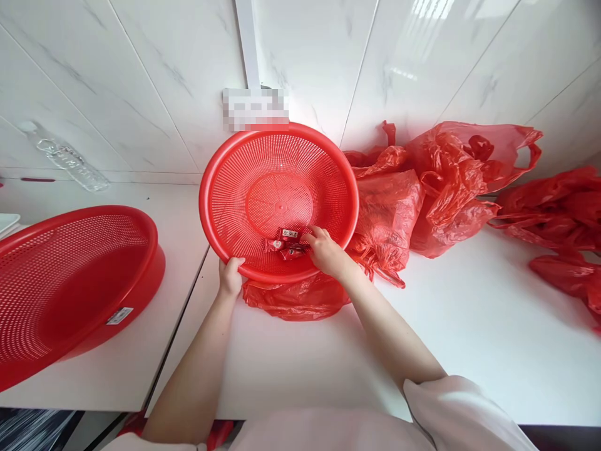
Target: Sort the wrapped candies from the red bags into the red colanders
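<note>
A round red perforated basket [280, 186] is tilted toward me over a red plastic bag [300, 300] on the white table. Its lower left rim is gripped by my left hand [231, 275], thumb over the edge. Several small red wrapped packets [287, 244] lie together low inside the basket. My right hand [323, 250] reaches over the near right rim, its bent fingers closed beside the packets; whatever they hold is hidden.
Another red basket [94, 269] stands at the left. Knotted red bags [385, 213] line the back right, with more bags [554, 213] at the far right. A plastic bottle [72, 164] stands by the tiled wall.
</note>
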{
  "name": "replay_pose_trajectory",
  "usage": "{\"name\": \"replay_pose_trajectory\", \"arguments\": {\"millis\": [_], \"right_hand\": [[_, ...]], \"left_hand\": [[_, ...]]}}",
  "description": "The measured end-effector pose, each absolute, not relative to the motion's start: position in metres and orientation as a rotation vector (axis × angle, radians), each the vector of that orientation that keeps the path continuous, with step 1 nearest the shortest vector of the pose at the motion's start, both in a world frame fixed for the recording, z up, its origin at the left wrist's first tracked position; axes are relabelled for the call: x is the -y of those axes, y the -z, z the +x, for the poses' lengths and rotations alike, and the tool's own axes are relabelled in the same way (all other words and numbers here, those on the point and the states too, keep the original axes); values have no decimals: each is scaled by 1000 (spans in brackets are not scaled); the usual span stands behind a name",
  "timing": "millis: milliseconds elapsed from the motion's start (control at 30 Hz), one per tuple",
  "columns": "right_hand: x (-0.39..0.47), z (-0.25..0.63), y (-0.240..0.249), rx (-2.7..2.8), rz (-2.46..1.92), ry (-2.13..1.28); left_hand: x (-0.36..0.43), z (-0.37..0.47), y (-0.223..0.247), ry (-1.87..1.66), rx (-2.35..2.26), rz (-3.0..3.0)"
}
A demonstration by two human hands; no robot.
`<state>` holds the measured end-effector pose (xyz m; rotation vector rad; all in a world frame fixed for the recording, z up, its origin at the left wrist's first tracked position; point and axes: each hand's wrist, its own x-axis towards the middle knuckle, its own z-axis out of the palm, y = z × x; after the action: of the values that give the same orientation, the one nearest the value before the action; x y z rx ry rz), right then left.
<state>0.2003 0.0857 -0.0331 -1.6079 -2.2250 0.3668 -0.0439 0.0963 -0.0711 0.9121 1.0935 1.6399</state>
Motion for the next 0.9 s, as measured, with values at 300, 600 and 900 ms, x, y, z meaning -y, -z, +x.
{"name": "replay_pose_trajectory", "arguments": {"millis": [300,600,900], "right_hand": [[-95,229,17,2109,-1506,-599],[-86,237,-9,1225,-1122,-1451],[-87,212,-11,622,-669,-1762]], "left_hand": [[-92,-46,64,-1610,-1080,1004],[-98,-51,69,-1628,-1112,996],[-98,-52,66,-1615,-1122,1017]]}}
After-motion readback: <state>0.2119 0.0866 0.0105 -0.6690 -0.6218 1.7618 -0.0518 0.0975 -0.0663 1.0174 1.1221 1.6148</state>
